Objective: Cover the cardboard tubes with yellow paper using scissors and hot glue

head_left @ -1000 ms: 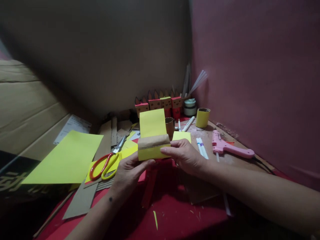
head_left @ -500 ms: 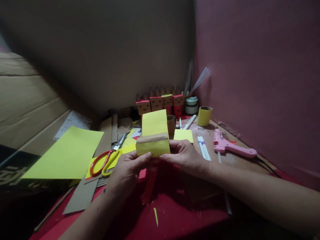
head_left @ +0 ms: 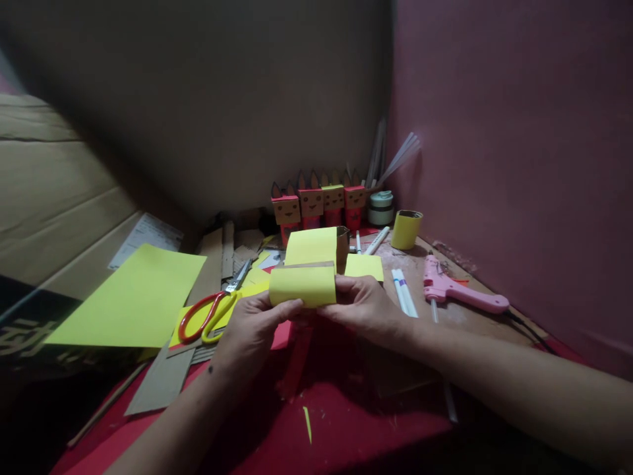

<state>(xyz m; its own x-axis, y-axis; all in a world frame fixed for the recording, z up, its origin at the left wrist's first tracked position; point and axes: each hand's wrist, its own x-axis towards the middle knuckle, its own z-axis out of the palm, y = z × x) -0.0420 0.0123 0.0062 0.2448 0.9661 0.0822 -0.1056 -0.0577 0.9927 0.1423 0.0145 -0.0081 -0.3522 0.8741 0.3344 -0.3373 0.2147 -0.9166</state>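
Between both hands is a strip of yellow paper curved round a cardboard tube, of which only a thin brown edge shows along the top. The far part of the strip stands up behind it. My left hand grips the left end, thumb along the lower front edge. At the right end my right hand pinches the roll, fingers near its open side. Left of my left hand lie scissors with red and yellow handles, on yellow paper and cardboard scraps.
A pink hot glue gun lies to the right, near white markers and a yellow-covered tube. Several cardboard figures with ears stand at the back beside a pale green jar. A large yellow sheet is at left.
The yellow paper has wrapped further over the front of the tube, covering most of the brown cardboard seen before. The strip's raised far part sits lower. Both hands keep their hold.
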